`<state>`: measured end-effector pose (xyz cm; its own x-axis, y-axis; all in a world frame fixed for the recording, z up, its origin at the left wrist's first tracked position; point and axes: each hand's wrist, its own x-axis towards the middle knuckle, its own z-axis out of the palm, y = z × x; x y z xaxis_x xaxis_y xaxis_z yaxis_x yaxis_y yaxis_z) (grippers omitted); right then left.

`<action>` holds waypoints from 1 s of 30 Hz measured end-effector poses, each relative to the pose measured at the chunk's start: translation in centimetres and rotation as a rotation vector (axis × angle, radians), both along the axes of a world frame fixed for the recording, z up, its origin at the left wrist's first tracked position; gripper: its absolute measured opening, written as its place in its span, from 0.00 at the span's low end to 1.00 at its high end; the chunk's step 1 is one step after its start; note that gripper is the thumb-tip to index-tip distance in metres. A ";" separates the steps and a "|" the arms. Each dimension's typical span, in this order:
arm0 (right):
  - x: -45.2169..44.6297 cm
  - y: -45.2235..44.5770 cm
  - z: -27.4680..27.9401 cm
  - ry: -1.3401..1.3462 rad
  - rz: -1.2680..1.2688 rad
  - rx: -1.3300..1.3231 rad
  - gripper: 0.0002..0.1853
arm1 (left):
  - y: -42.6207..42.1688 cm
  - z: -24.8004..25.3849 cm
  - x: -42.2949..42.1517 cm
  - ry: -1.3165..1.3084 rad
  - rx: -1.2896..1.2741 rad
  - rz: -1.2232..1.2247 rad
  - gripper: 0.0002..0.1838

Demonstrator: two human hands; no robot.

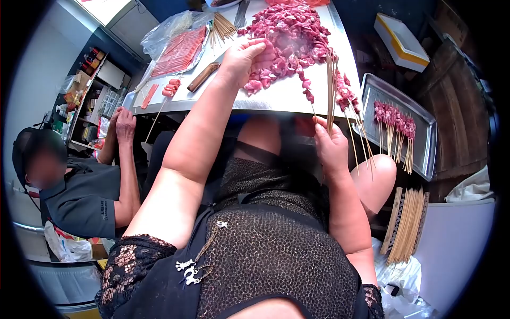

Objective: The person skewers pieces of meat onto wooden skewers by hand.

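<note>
My right hand (332,146) is closed around a bundle of thin bamboo skewers (331,90) standing nearly upright. From the same hand, another skewer leans up-left with several pieces of raw meat (306,85) threaded on it. My left hand (244,61) is at the left edge of a big pile of cut raw meat (292,32), thumb and fingers pinched together; what is between them is not clear. Just right of my right hand, finished meat skewers (346,93) lie over the table edge, their sticks pointing down.
A metal tray (429,139) with rows of meat skewers is at right, above bundled bare skewers (406,226). Left on the white table (212,95) are a wooden-handled tool (203,77), meat rolls (171,87) and a packed tray of meat strips (180,50). Another person (85,186) sits at left.
</note>
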<state>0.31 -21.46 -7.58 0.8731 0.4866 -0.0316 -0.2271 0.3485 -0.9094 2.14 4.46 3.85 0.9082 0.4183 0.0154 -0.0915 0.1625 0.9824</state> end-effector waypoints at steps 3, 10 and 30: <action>-0.1 0.3 -0.3 0.011 0.022 0.023 0.11 | -0.1 -1.1 -0.5 0.004 -0.044 -0.009 0.11; 0.2 0.9 -0.5 -0.036 -0.015 0.003 0.12 | -0.9 -1.7 -0.7 0.027 -0.083 -0.023 0.15; -1.5 0.6 0.0 -0.131 0.036 -0.222 0.10 | -1.9 -3.4 -1.9 -0.193 -0.483 -0.031 0.11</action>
